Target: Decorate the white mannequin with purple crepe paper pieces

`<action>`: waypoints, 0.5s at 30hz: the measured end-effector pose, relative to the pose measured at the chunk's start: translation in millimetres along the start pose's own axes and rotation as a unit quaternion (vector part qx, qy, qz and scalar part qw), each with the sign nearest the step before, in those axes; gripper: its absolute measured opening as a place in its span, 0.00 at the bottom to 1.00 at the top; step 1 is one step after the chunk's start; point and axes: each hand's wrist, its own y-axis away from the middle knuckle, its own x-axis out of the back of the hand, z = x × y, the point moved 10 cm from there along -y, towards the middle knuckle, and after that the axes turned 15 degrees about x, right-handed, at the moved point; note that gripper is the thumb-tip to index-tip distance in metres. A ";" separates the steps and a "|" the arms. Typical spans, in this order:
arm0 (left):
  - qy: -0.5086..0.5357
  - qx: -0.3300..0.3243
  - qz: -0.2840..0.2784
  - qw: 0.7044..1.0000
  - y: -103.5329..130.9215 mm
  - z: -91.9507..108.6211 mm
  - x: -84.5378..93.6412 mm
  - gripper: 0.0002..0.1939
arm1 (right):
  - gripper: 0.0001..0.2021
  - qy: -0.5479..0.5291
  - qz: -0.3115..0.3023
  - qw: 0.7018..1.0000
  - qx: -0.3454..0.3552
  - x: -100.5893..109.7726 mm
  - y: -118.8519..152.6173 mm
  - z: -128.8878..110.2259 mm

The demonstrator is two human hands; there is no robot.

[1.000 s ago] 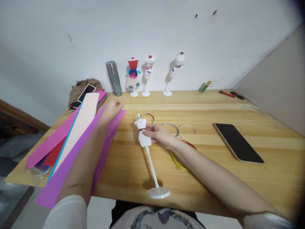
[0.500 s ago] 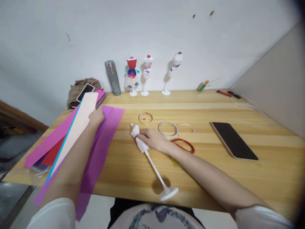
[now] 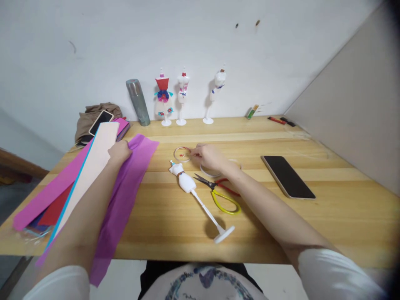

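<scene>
My left hand [image 3: 120, 152] is closed on the purple crepe paper [image 3: 131, 183] at its upper end, beside a pale sheet with a blue edge [image 3: 93, 166]. My right hand [image 3: 206, 156] reaches over the table, its fingertips at the right side of a small ribbon ring [image 3: 182, 154]; whether they grip it is hard to tell. Below lies a white mini mannequin [image 3: 186, 182] on its side, with a brown band round its chest. Scissors [image 3: 225, 204] with one yellow and one red handle lie right of it, partly under my right forearm. A white ring [image 3: 210, 171] is partly hidden by my wrist.
Three small mannequins [image 3: 162, 83] on stands and a grey flask [image 3: 138, 102] line the wall. A dark tablet [image 3: 287, 177] lies at right, and a phone [image 3: 101, 121] rests by brown cloth [image 3: 90, 112]. Red and black pens [image 3: 277, 120] are at the back right.
My right hand has let go of the mannequin and moved up to the small ring. The mannequin's chest band and the scissors' blades now show. The view has shifted slightly.
</scene>
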 end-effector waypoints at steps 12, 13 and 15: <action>-0.044 -0.002 -0.015 0.999 -6.3 -8.1 -4.4 0.23 | 0.13 0.026 -0.059 0.994 0.091 -36.6 -30.1 -5.0; -0.047 0.003 -0.017 0.999 -8.7 -13.2 -5.2 0.22 | 0.13 0.030 -0.057 0.994 0.083 -36.7 -30.1 -0.9; -0.039 0.008 -0.025 0.999 -14.2 -22.5 -8.1 0.21 | 0.13 0.040 -0.052 0.996 0.055 -36.4 -28.9 10.3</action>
